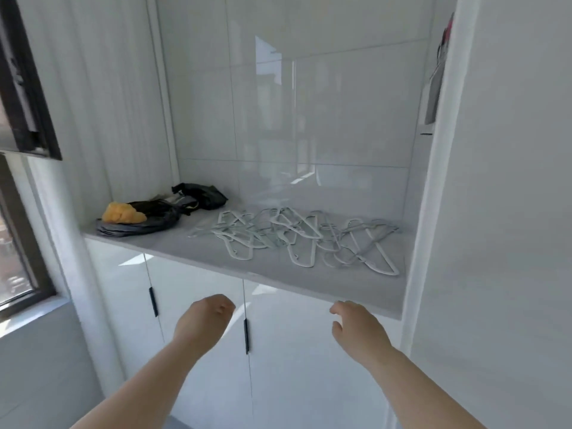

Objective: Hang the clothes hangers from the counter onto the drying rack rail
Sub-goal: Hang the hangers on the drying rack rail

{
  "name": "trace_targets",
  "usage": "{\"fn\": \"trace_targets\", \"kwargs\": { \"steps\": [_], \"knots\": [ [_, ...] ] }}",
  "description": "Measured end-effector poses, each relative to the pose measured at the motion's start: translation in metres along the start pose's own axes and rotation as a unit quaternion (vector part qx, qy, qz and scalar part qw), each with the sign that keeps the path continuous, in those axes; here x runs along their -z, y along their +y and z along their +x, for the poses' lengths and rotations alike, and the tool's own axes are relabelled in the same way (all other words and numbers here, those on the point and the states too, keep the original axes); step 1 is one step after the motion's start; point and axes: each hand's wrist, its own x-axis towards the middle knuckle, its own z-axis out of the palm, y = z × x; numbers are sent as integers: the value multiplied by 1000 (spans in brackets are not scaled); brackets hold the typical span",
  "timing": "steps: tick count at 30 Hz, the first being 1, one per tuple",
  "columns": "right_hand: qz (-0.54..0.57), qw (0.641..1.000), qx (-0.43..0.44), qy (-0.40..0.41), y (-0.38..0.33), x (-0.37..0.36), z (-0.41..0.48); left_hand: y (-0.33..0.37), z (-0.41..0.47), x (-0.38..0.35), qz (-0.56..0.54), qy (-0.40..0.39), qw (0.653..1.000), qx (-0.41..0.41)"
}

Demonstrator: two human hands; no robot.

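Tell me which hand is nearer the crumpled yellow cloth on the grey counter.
Left. The left hand hovers below and right of the crumpled yellow cloth, before the white cabinet doors; the right hand is farther right, by the grey counter's front edge.

Hangers [297, 239] heaped on the counter [216, 258] at right, bags [161, 212] at left, cabinet doors [201, 305] below.

Matt, pale grey counter [216, 258] of stone-like look; thin whitish clothes hangers [297, 236], seemingly plastic-coated, smooth; high-gloss white wall tiles [263, 119] and cabinet doors [201, 305], both reflective; crumpled glossy black plastic bags [201, 196]; soft yellow cloth [122, 213].
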Motion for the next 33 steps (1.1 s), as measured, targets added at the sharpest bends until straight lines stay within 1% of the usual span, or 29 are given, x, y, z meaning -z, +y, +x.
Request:
{"fn": "trace_targets", "kwargs": {
  "steps": [3,5,11,13,14,16,20,22,24,26,29,31,33],
  "knots": [
    [-25,998,-25,49,8,-20,49,3,55,-17,19,0,1000,-6],
    [-59,996,-24,68,17,-30,75,6,84,-32,12,6,1000,-15],
    [-117,989,-38,77,50,-52,133,16,142,-74,-13,3,999,-43],
    [-129,986,-40,101,49,-54,139,21,162,-80,-19,2,999,-43],
    [-116,986,-30,118,47,-55,140,25,172,-82,-21,3,999,-47],
    [-145,977,-10,154,47,-57,140,37,192,-88,-27,11,998,-62],
    [-163,975,-25,151,46,-58,142,69,231,-103,-27,37,993,-108],
    [-176,973,-36,145,46,-58,142,87,247,-113,-12,36,990,-139],
    [-185,971,-37,149,48,-60,141,103,260,-125,-4,21,986,-163],
    [-181,971,-36,153,48,-61,142,114,274,-135,1,-5,987,-162],
    [-178,971,-36,156,50,-61,143,120,293,-150,-1,-71,991,-109],
    [-182,969,-38,164,50,-62,144,120,305,-158,6,-127,989,-71],
    [-174,969,-43,170,51,-63,145,120,315,-164,27,-161,986,-42]
  ]
}}
